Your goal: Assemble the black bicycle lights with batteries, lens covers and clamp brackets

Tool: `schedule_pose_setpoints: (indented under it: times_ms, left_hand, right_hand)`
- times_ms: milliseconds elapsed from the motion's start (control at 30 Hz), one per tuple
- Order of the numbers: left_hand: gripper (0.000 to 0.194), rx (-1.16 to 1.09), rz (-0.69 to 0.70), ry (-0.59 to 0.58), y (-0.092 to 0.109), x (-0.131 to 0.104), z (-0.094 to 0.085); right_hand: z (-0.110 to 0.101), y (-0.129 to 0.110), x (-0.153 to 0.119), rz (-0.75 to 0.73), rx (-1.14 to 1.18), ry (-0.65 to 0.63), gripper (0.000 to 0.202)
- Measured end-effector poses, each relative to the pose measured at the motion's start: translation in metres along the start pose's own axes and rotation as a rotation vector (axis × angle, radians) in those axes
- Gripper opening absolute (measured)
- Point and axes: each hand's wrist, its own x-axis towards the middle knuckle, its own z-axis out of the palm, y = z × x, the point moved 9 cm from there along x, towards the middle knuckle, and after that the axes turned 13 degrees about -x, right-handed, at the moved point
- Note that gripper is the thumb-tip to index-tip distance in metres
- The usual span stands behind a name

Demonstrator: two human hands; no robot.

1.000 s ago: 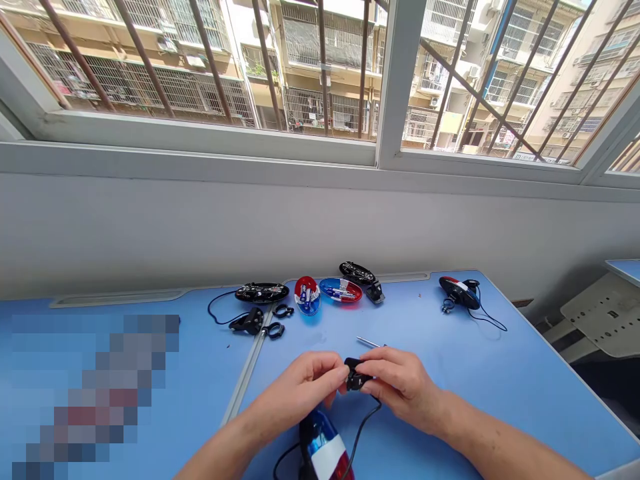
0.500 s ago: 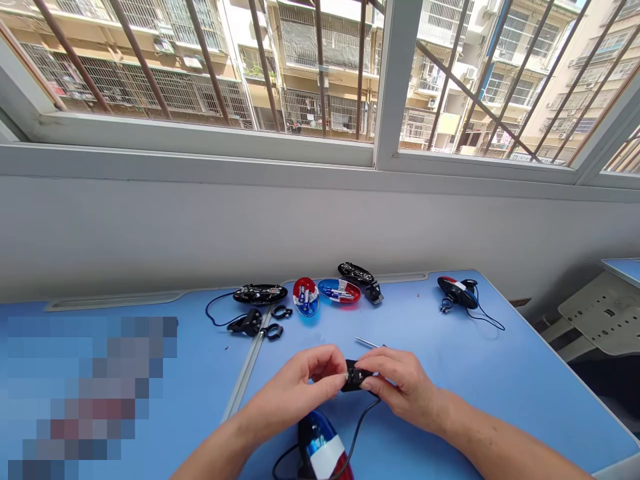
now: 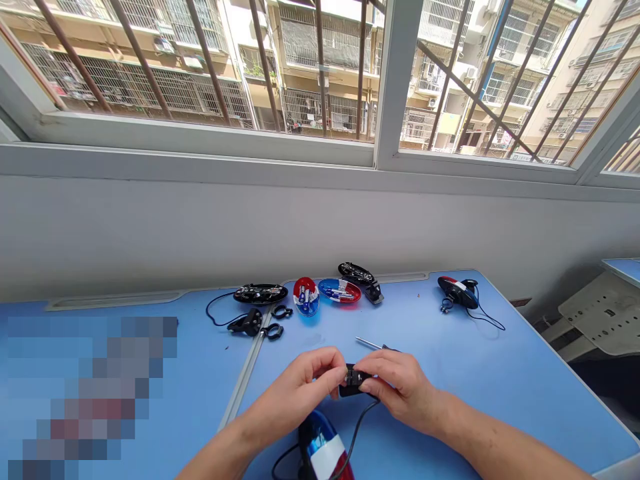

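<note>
Between both hands is a small black part with a cable running down from it. My right hand grips its right end between thumb and fingers. My left hand is pinched at the part's left edge; anything tiny between its fingertips is too small to make out. Just below the hands lies a blue, white and red light unit, cut off by the bottom of the frame, with black cable beside it. Beyond my right hand a screwdriver rests on the blue table, its handle partly hidden.
Along the back of the blue table lie a black oval unit, a black bracket, black rings, two red-and-blue covers and another black unit. A corded light sits at the back right.
The black part has tilted slightly, and my left fingers have shifted a little against it. More of the screwdriver's handle shows.
</note>
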Motion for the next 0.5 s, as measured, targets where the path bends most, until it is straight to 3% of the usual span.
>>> schedule_pose_setpoints:
  times_ms: [300, 500]
  left_hand:
    - [0.02, 0.01, 0.043, 0.051, -0.002, 0.001, -0.005]
    - [0.017, 0.223, 0.302, 0.12, 0.017, -0.004, -0.01]
  right_hand:
    - [0.001, 0.006, 0.0, 0.07, 0.063, 0.01, 0.023]
    - [0.001, 0.01, -0.001, 0.112, 0.104, 0.008, 0.023]
